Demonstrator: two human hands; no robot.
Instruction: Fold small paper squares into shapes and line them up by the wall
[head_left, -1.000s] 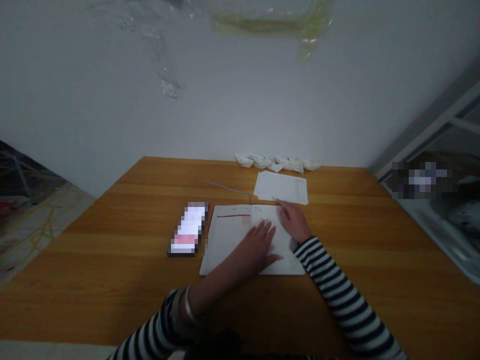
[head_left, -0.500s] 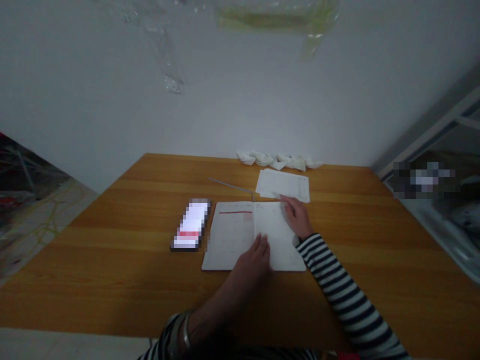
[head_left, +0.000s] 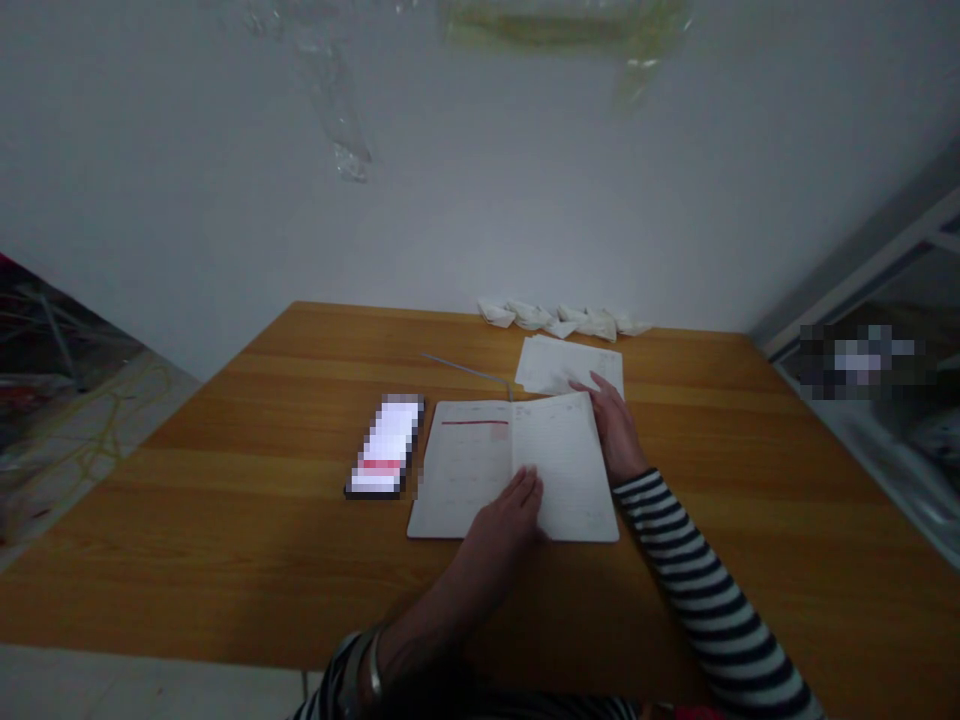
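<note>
An open notebook (head_left: 469,490) with lined pages and a red line on its left page lies on the table. My left hand (head_left: 510,510) rests flat across the lower middle of it, by the spine, fingers stretched out. My right hand (head_left: 616,430) is at the upper right edge of the right page (head_left: 559,440), whose top corner looks slightly raised. The right fingers are apart and reach past that corner, partly behind the page. A thin ribbon (head_left: 465,368) runs from the top of the spine onto the table.
Left of the notebook lies a phone (head_left: 386,445) with a lit, blurred screen. Loose lined sheets (head_left: 566,362) lie beyond the notebook, with crumpled white tissues (head_left: 559,318) behind them along the wall. The wooden table (head_left: 247,480) meets the wall at the back.
My right hand has slid right, from on top of the page to its outer edge, and the page's upper corner has risen a little. My left hand stays in place.
</note>
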